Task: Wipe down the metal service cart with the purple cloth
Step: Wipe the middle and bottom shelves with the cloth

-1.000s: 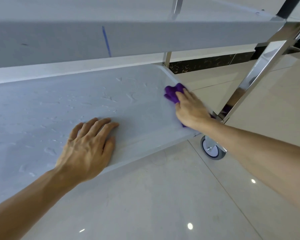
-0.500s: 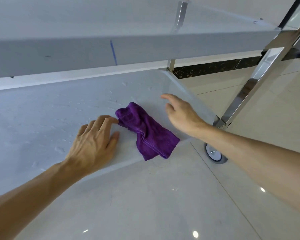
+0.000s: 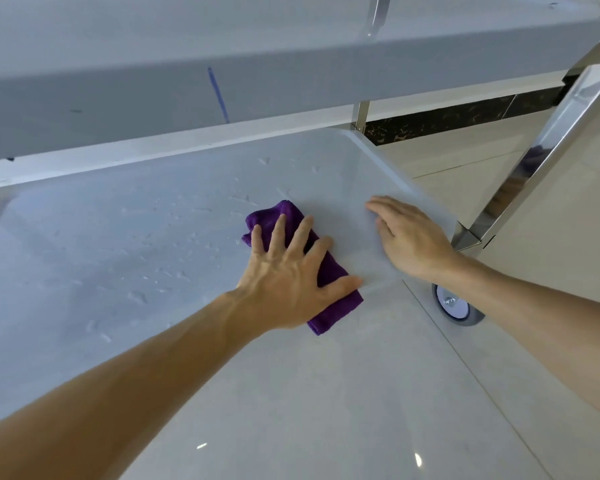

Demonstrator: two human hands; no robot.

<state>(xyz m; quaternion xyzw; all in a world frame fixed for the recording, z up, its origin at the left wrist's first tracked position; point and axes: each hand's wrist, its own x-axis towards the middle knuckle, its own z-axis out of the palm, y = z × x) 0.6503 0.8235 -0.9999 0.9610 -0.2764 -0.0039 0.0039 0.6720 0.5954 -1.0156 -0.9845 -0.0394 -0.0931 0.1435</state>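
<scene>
Cloth handover: the purple cloth (image 3: 321, 268) has passed from the right hand to the left hand (image 3: 290, 282) within the last second.
Left hand: fingers spread flat, pressing the cloth onto the lower shelf (image 3: 125, 244) of the cart.
Right hand: right hand (image 3: 413, 237) empty, fingers relaxed and resting on the shelf just beside the cloth, toward the caster wheel (image 3: 456, 308).
Cloth position: near the shelf's front edge, one corner hanging over it.
Meaning: water droplets (image 3: 174, 271) remain on the far side of the cloth from the wheel; the left hand likely wipes there next.

Left hand (image 3: 284, 271) flat on purple cloth (image 3: 329, 268)
</scene>
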